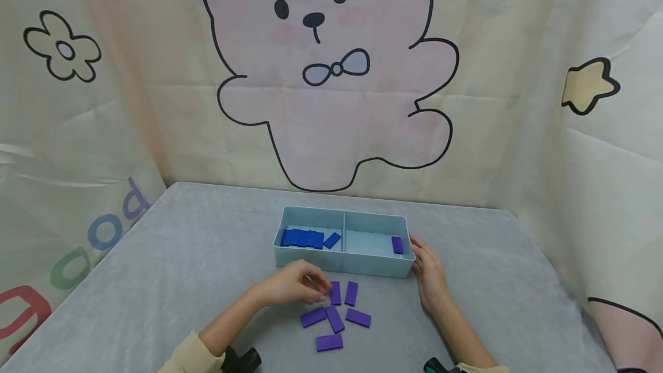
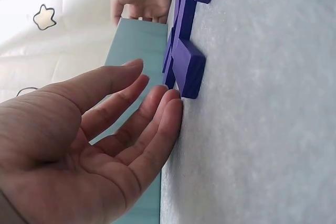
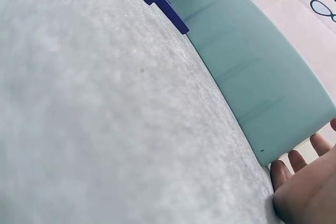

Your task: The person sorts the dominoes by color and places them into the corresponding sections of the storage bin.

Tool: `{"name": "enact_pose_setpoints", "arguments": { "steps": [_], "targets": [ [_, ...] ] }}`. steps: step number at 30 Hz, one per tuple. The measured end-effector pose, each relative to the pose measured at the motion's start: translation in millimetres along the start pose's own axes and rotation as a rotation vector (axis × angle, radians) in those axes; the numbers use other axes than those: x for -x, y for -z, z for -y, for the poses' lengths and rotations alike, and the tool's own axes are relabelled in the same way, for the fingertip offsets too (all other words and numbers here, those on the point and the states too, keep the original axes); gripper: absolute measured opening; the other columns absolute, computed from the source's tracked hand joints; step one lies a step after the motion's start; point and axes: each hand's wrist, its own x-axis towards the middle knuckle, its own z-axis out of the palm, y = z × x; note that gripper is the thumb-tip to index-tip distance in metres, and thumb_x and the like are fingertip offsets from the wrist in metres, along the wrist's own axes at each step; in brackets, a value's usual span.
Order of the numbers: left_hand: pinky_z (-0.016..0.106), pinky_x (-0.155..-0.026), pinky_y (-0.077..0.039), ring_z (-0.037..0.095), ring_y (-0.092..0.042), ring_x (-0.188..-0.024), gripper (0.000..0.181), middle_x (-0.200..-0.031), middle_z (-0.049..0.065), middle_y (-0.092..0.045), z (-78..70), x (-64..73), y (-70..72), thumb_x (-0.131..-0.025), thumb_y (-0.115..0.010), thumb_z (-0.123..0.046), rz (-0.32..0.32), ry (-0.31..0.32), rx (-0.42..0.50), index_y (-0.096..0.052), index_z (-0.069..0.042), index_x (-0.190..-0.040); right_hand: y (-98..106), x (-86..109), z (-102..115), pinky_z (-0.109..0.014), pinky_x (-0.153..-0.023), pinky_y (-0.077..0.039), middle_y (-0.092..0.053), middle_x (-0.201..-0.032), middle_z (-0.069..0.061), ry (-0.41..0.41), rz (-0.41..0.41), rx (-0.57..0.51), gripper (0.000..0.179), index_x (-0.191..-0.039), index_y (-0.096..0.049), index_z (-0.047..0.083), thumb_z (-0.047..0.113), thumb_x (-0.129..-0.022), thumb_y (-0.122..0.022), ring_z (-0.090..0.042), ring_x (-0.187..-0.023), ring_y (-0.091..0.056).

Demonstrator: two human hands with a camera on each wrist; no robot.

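Likely picking step: purple tiles (image 1: 334, 319) beside the empty left hand (image 1: 297, 283) need pinching; loose right hand (image 1: 432, 279) touches box (image 1: 362, 263).

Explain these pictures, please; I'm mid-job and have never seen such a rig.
No machine here: just a person's bare left hand and right hand. The wide picture comes from a camera worn on the head, looking forward and down; the two close ones come from cameras on the left and right wrists. On the table stands a box with two compartments: blue blocks in the left one, a single purple block in the right. Six purple blocks lie in front of it. The left hand is beside these, fingers loosely bent, holding nothing visible. The right hand touches the box's right end.
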Motion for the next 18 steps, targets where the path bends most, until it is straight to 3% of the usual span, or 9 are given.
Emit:
{"name": "enact_pose_setpoints", "arguments": {
  "steps": [9, 18],
  "targets": [
    [0.017, -0.069, -0.055, 0.008, -0.065, -0.079, 0.023, -0.087, 0.0, -0.07, 7.7, 3.5, 6.0, -0.086, -0.075, 0.01, 0.114, 0.01, 0.014, -0.074, 0.009, -0.109, 0.5, 0.8, 1.8, -0.015, -0.097, -0.041, -0.029, -0.173, -0.011, -0.012, -0.007, 0.006, 0.054, -0.165, -0.034, 0.005, 0.019, -0.113, -0.034, -0.029, -0.154, -0.036],
    [0.018, -0.08, -0.052, 0.009, -0.06, -0.089, 0.035, -0.096, -0.002, -0.067, 12.3, 4.2, 14.5, -0.081, -0.082, 0.011, 0.269, -0.004, 0.008, -0.071, 0.007, -0.114, 0.0, 0.8, 1.4, -0.02, -0.102, -0.04, -0.029, -0.173, -0.011, -0.007, 0.004, 0.005, 0.054, -0.165, -0.033, 0.005, 0.02, -0.113, -0.034, -0.029, -0.155, -0.034]
  ]
}}
